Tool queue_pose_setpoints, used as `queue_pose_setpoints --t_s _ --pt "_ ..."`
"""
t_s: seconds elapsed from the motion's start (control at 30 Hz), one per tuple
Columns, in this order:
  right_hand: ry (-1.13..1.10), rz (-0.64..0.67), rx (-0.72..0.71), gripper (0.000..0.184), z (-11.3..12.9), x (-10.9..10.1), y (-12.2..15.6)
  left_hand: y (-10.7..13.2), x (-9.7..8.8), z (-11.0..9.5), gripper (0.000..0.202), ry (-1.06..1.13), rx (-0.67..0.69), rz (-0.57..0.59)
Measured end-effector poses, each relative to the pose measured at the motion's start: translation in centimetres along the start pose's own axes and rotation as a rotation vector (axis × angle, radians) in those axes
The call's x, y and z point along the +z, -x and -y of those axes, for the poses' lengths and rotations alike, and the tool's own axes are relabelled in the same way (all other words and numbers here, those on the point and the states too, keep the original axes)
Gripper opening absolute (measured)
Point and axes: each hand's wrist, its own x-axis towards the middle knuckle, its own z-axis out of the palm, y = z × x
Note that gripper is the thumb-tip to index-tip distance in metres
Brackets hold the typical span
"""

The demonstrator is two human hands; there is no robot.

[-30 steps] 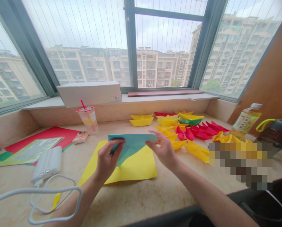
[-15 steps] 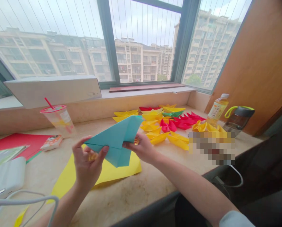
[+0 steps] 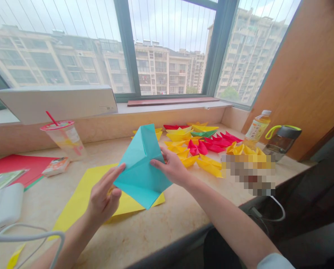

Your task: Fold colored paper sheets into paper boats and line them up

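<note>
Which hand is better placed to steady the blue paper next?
Probably the right hand: its thumb lies on the blue paper, fingers partly behind. The left hand seems to touch only its left edge.

Folded paper (image 3: 144,168) above sheet (image 3: 85,194), cup (image 3: 66,140) left, boats (image 3: 210,167) right, box (image 3: 57,104) on sill (image 3: 169,107) behind

The person's left hand (image 3: 105,201) and right hand (image 3: 172,166), each uncovered to the fingertips, with slim fingers and a narrow wrist that widens into a bare forearm. At the right elbow, near the lower edge of the view, appears the hem of a plain, pale grey-white sleeve (image 3: 275,261), its border curved around the arm. The left arm is cut off by the lower edge of the view, its upper part thus hidden.
</note>
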Motion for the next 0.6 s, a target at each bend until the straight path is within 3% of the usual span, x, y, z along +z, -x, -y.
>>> queue_pose_setpoints --t_s 0.1,0.17,0.3,0.43,0.6 --pt "-0.074 -0.015 0.086 0.071 -0.3 0.1 0.1 -0.5 -0.2 -0.2 0.055 -0.062 0.116 0.111" --pt "-0.091 -0.037 0.137 0.084 -0.4 0.1 0.2 -0.6 -0.3 -0.1 0.051 -0.036 0.116 0.185" --pt "-0.041 -0.05 0.181 0.081 -0.5 0.2 0.4 -0.4 -0.3 0.4 0.045 0.152 0.06 0.318" --pt "-0.067 -0.018 0.154 0.08 -0.9 0.6 0.6 -0.3 0.1 -0.3 0.027 0.199 -0.156 0.421" --pt "-0.037 -0.023 0.055 0.063 -1.4 1.0 0.8 -0.3 0.9 -1.1 0.023 0.2 -0.393 0.389"
